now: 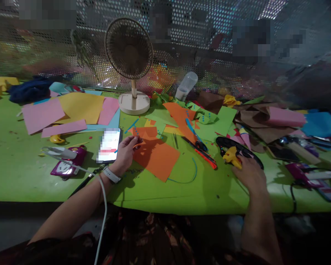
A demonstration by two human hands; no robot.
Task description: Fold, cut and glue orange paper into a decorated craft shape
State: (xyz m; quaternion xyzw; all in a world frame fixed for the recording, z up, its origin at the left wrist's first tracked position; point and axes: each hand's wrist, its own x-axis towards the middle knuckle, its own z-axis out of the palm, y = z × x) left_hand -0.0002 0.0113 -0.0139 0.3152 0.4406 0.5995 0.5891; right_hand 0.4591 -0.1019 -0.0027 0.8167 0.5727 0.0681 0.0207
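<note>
My left hand (128, 149) is closed, thumb and fingertips pinched at what looks like a thin orange paper strip (138, 146). Beneath and right of it lies a square orange paper sheet (160, 158). My right hand (249, 170) is wrapped round a small yellow plastic tool (231, 157), whose exact kind I cannot make out. That tool is above the near side of a black oval tray (223, 141). Between the hands lie blue-handled scissors (195, 136), a red and black cutter (205, 157) and a thin curled blue-green strip (195, 171).
A lit phone (109, 145) lies beside my left wrist, near a purple power socket (67, 165) with a white cable. A cream fan (134, 103) stands at the back, close to a perforated metal screen (96, 51). Coloured paper (79, 106) and scraps spread along the far side.
</note>
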